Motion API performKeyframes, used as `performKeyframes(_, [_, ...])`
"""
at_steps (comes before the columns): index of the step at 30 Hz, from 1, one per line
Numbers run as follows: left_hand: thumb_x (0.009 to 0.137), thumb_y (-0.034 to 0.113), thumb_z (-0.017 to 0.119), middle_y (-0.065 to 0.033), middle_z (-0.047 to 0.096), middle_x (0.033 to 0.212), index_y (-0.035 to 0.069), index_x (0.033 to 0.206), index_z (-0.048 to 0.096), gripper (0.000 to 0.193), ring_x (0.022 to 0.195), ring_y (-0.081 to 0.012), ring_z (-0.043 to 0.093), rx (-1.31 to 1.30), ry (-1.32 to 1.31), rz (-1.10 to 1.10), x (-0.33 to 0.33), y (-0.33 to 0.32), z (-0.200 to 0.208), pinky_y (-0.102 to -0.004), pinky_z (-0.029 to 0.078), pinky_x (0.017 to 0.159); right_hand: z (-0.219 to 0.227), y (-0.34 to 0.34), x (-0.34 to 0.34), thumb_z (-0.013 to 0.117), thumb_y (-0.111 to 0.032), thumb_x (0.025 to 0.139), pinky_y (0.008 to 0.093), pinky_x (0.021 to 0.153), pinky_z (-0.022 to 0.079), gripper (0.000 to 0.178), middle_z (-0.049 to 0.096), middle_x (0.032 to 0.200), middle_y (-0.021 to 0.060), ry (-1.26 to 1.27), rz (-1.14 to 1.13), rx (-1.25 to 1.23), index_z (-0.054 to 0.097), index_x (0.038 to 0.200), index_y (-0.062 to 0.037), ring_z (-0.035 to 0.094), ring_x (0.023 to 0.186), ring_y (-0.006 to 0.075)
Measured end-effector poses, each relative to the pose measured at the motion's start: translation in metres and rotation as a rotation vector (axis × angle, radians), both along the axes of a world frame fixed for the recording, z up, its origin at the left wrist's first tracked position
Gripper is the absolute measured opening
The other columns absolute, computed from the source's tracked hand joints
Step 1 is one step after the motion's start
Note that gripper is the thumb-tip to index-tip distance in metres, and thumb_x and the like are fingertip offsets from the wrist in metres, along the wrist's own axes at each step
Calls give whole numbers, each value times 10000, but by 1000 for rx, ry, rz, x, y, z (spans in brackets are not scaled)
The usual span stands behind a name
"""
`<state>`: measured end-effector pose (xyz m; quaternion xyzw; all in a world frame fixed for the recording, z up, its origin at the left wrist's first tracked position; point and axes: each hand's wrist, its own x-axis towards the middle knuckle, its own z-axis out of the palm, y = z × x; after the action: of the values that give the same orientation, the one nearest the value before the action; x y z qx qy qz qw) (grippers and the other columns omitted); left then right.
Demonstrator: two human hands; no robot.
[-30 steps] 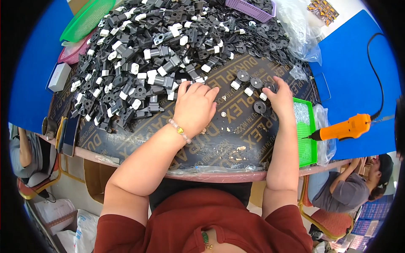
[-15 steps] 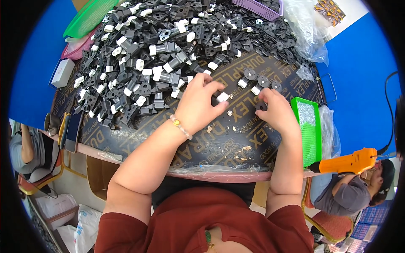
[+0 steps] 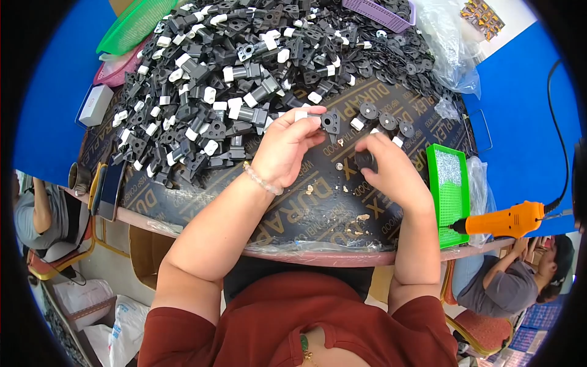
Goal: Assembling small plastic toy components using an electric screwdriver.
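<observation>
My left hand [image 3: 286, 145] pinches a black plastic bracket [image 3: 330, 123] with a white end, its flat holed face turned to the right. Close by on the right, my right hand [image 3: 394, 171] is closed around a black disc [image 3: 365, 161], partly covered by the fingers. Between the hands, a small round metal piece [image 3: 340, 166] lies on the dark board [image 3: 293, 208]. Just beyond my right hand sit several brackets topped with black discs [image 3: 387, 121]. A large heap of black brackets with white ends [image 3: 244, 67] spreads to the left and far side.
Loose black discs [image 3: 403, 61] are piled at the far right, beside a purple basket [image 3: 382, 18]. On the right stand a green tray [image 3: 451, 202] of small metal parts and an orange electric screwdriver [image 3: 506, 221]. A phone [image 3: 112, 189] lies left. Other people sit at both sides.
My left hand has picked up a bracket from the board and turned it, holed face showing. My right hand has moved left toward it with the black disc.
</observation>
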<state>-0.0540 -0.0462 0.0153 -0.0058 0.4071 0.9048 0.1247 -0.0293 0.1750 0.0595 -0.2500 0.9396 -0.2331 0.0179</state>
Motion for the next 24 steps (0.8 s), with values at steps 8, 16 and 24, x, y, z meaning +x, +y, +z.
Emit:
performKeyframes(8, [877,10,590,-71,604,1065,39,1178,543,307,905,-181,604,94,-124,-115,-1,0,2,-309,511,808,-22,-18,-3,745,-93,719,392,846,478,165,628,865,99,107,124,-45,686,861,-36,588,910,309])
performKeyframes(16, [809,-117,545,-133,570,1157,29,1285,404,517,1005,-220,628,-98,19,-153,6,5,6,-342,534,888,-25,-18,-7,692,-44,769,335,709,495,51,624,803,93,20,-215,-315,685,816,-27,609,743,226])
performKeyframes(24, [836,-111,538,-129,610,1122,20,1314,429,507,1009,-185,650,-303,185,-253,16,19,-10,-267,528,820,-8,-23,2,607,-17,888,267,695,504,62,562,933,64,-62,-128,-609,628,929,24,647,777,156])
